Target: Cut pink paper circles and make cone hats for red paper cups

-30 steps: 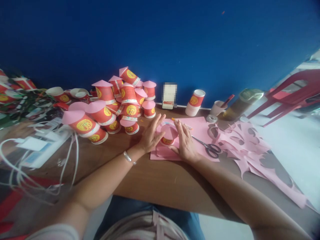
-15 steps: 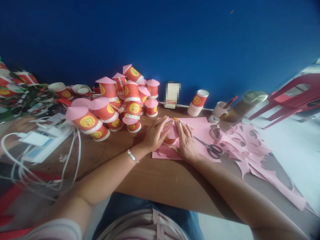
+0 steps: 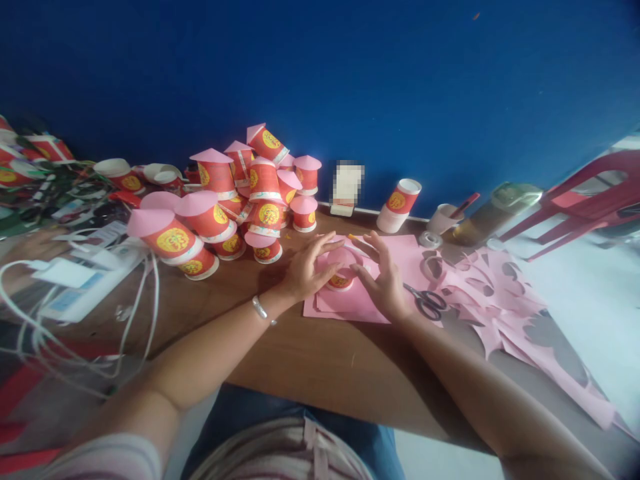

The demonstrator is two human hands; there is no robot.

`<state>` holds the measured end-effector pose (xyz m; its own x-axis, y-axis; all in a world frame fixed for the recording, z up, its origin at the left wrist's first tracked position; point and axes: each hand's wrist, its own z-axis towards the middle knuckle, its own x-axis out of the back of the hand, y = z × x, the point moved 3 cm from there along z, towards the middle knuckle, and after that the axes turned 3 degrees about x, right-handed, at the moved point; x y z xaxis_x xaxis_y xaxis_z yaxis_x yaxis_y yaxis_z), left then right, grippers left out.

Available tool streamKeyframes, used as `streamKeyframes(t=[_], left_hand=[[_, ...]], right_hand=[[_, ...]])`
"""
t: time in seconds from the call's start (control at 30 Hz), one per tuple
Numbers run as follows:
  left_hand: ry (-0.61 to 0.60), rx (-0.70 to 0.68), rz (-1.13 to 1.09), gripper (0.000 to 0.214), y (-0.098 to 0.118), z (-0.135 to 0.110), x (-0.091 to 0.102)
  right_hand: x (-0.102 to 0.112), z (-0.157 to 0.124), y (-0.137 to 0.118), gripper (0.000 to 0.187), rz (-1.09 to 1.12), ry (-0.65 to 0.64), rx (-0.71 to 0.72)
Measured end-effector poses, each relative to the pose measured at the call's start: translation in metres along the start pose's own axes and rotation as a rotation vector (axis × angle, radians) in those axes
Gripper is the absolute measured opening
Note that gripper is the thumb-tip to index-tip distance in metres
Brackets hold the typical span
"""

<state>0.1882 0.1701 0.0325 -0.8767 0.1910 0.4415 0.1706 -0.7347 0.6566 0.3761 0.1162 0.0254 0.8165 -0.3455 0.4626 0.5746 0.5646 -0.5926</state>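
Note:
A red paper cup (image 3: 341,283) with a yellow emblem stands on pink paper sheets (image 3: 373,313), topped by a pink paper cone (image 3: 343,258). On its left side curves my left hand (image 3: 306,268), fingers stretched and thumb apart, close to the cone's edge; whether it touches is hard to tell. My right hand (image 3: 387,280) is on the other side, fingers spread and thumb near the cone, holding nothing. Beside that hand lie dark-handled scissors (image 3: 429,303), their blades partly hidden by it. A pale, pen-like stick with an orange end (image 3: 353,238) shows behind the cone.
Cone-topped red cups (image 3: 210,220) are piled at the left. A white power strip (image 3: 90,287) with cables lies nearer. Rightward are a stacked cup (image 3: 399,205), tape roll (image 3: 430,239), small cup with a red pen (image 3: 443,220), bottle (image 3: 493,210) and pink paper scraps (image 3: 500,300).
My right hand has lifted off the pink cone and moved right, its fingers spreading. My left hand has loosened and drawn slightly left, leaving more of the cone in sight.

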Motion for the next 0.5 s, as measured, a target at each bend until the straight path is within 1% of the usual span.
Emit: streamKeyframes(t=[0.07, 0.17, 0.37, 0.5], left_hand=[[-0.010, -0.011, 0.008, 0.064, -0.0004, -0.0001, -0.0010], [-0.020, -0.015, 0.009, 0.064, -0.0020, -0.0007, -0.0021], [-0.055, 0.004, -0.001, 0.059, -0.0021, 0.0004, 0.0015], [-0.061, 0.036, -0.009, 0.058, -0.0002, 0.0023, 0.0047]], right_hand=[[-0.0020, 0.0005, 0.0005, 0.070, 0.021, -0.013, -0.014], [-0.0029, 0.0001, -0.0002, 0.071, -0.007, -0.035, -0.014], [-0.0019, 0.0006, -0.0025, 0.074, -0.119, -0.037, 0.062], [-0.0016, 0.0005, 0.0000, 0.076, -0.144, -0.039, 0.078]])
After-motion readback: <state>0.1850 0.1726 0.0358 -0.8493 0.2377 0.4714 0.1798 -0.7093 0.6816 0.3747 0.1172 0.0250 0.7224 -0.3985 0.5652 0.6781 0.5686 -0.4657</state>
